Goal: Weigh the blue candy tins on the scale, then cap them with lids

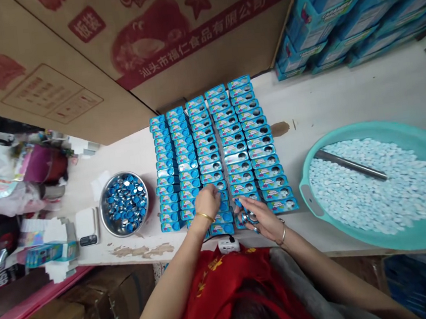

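Long columns of small blue printed tins stand on the table. Round openings show on the tins in the right-hand columns; those in the two left columns show no dark opening. My left hand is closed over the third column, fingertips down at a tin's top; anything pinched there is hidden. Close by on the right, my right hand is cupped around several small round metal caps, silver and blue. More such caps fill a steel bowl left of the columns.
A large turquoise basin holds pale mint pieces and a metal bar. Cardboard cartons wall off the back. Blue display boxes are stacked at back right. A small white device lies beyond the bowl.
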Demonstrator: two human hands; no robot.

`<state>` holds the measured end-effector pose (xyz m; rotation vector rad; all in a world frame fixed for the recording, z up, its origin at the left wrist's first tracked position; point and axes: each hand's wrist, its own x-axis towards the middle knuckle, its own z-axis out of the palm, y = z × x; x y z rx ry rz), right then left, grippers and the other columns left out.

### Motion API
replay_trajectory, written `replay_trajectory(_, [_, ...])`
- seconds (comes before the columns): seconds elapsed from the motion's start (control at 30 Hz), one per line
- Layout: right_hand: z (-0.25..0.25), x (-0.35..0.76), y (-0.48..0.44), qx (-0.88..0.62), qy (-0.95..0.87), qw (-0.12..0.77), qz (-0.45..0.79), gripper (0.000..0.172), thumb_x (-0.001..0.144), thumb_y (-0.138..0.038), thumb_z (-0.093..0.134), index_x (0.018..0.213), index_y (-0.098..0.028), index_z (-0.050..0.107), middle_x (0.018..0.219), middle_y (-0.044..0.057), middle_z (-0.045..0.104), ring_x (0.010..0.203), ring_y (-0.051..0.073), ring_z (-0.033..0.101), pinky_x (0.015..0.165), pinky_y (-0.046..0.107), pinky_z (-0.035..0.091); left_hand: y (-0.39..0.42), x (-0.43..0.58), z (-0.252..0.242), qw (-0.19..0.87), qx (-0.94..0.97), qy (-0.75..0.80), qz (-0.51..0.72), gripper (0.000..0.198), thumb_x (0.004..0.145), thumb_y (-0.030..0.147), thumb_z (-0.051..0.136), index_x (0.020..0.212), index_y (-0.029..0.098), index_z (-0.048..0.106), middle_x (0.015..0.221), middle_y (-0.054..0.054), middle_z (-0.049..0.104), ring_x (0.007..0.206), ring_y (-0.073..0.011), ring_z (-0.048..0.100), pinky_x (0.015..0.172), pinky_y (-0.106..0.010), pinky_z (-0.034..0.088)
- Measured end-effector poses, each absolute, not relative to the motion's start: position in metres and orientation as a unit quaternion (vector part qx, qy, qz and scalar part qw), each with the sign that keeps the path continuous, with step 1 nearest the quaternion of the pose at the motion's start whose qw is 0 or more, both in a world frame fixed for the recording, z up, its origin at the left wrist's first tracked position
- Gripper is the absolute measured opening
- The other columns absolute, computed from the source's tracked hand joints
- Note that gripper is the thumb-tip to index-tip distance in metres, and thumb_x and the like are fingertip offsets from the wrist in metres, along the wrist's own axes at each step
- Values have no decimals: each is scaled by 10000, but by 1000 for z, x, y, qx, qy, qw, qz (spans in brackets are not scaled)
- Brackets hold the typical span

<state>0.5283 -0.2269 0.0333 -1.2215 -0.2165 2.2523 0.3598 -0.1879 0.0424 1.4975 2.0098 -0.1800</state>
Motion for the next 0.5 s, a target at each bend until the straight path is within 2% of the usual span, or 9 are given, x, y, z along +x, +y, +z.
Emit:
replay_trajectory(0.13, [35,526,-230,-465,-81,278,837,395,689,-496,710,935,-199,623,722,-4,576,523,94,512,314,149,266,-181,365,40,285,557,766,-147,156,776,285,616,886,175,635,888,-116,675,863,-239,635,710,-299,439])
replay_trajectory(0.3, [37,521,-230,-463,-55,264,844,413,661,-504,734,903,-194,608,680,-8,583,523,97,528,322,147,267,-170,357,39,274,542,771,-193,261,729,402,683,799,151,674,890,-166,679,886,-292,646,737,-343,465])
replay_trajectory(0.4, [41,519,-228,-460,-47,259,848,394,648,-500,745,835,-185,601,653,-13,573,512,92,526,322,146,261,-173,355,44,275,553,768,-173,251,745,397,673,823,159,662,896,-143,676,897,-274,639,760,-340,462])
replay_trajectory(0.5, [41,516,-226,-464,-36,261,846,380,651,-502,740,798,-184,591,634,-14,563,508,95,529,316,143,257,-189,360,53,303,583,747,-101,251,818,380,593,988,197,614,948,-72,658,886,-184,621,770,-279,463])
